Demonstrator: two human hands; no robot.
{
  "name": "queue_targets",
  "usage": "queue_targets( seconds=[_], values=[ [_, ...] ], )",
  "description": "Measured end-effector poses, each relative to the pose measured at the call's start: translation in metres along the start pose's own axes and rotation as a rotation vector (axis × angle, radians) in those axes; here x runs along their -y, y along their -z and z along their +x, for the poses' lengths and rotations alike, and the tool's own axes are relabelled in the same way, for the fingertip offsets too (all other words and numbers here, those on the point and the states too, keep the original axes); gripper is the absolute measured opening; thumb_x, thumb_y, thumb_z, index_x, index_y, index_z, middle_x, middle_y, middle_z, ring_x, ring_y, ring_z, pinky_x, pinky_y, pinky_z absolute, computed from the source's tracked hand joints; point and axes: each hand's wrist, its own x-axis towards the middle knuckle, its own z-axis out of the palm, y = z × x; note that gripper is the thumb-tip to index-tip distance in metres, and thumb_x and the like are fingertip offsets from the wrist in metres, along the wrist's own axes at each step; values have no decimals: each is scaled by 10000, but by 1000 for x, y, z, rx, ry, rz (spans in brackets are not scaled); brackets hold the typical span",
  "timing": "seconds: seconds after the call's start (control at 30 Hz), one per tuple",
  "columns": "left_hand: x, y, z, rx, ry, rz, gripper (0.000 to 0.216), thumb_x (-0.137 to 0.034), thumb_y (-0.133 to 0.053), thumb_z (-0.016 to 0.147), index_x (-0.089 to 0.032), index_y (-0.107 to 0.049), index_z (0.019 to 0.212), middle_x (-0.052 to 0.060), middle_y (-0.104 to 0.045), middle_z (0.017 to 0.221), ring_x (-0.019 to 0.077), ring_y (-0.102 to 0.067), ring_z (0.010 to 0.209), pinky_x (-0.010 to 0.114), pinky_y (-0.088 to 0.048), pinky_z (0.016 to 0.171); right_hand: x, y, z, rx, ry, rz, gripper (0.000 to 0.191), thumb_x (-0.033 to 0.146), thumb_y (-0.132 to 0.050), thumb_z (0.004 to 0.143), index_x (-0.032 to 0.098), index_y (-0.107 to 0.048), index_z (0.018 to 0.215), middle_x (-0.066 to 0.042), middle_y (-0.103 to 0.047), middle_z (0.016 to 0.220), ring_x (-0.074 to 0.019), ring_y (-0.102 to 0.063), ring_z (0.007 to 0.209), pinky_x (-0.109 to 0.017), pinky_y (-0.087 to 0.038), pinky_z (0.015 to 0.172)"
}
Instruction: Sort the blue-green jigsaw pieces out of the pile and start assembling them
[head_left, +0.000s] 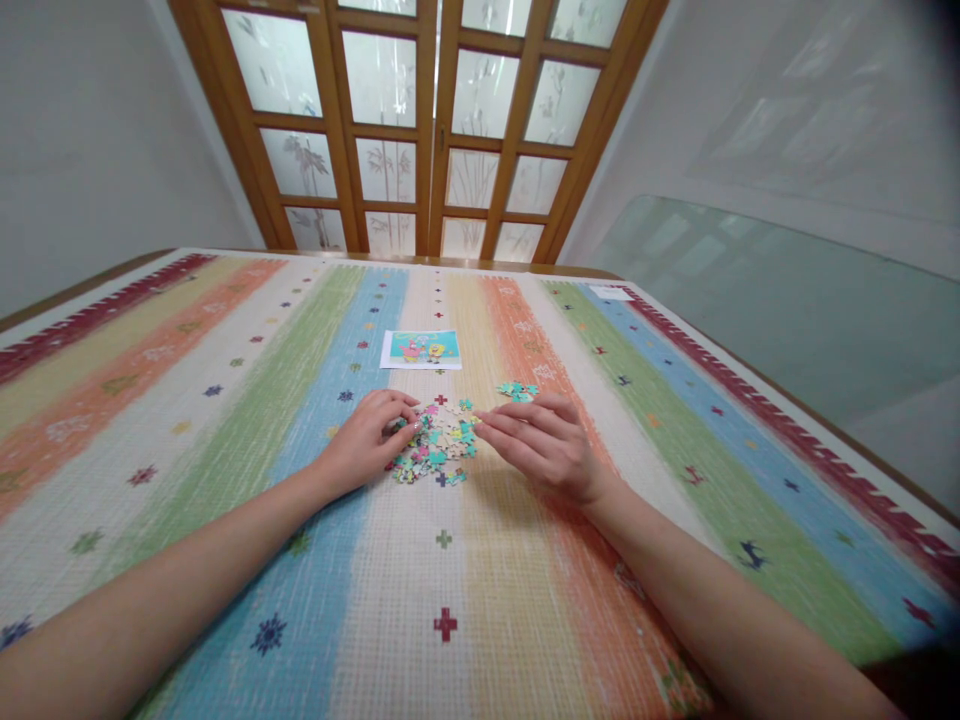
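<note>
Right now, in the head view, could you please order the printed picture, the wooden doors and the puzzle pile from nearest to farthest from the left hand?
From the left hand:
1. Puzzle pile: right beside it, on its right.
2. Printed picture: ahead of it, slightly to the right.
3. Wooden doors: far ahead, well beyond the picture.

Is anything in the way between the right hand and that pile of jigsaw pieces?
Nothing visible is. The right hand has its fingertips at the right edge of the jigsaw pile. The cartoon picture sheet and the smaller jigsaw cluster both lie off to the far side, not between.
</note>
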Motion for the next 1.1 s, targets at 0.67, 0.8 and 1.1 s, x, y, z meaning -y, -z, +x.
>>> queue_targets(
  seconds=[0.67,0.8,1.1],
  values=[
    [3,3,1,-107,125,54,163,-317,-528,959,-209,-637,907,89,-661,1168,265,-564,1188,517,-397,1071,-9,-22,-3,101,-177,43,215,227,-538,1014,333,-719,1061,48,-777,1074,-196,-670,977,-435,-379,936],
    [6,4,1,-111,159,82,165,-317,-542,946,-205,-650,891,89,-668,1144,270,-577,1161,534,-399,1071,-6,-27,2,109,-166,54,186,249,-549,1012,295,-728,990,19,-784,976,-199,-650,923,-422,-358,917],
    [18,10,0,-123,164,204,155,-350,-591,931,-206,-639,964,92,-643,1182,280,-563,1160,518,-414,1062,-10,-34,1,198,-194,75,217,236,-524,1013,265,-732,958,-15,-769,918,-207,-629,914,-404,-350,901]
  ],
)
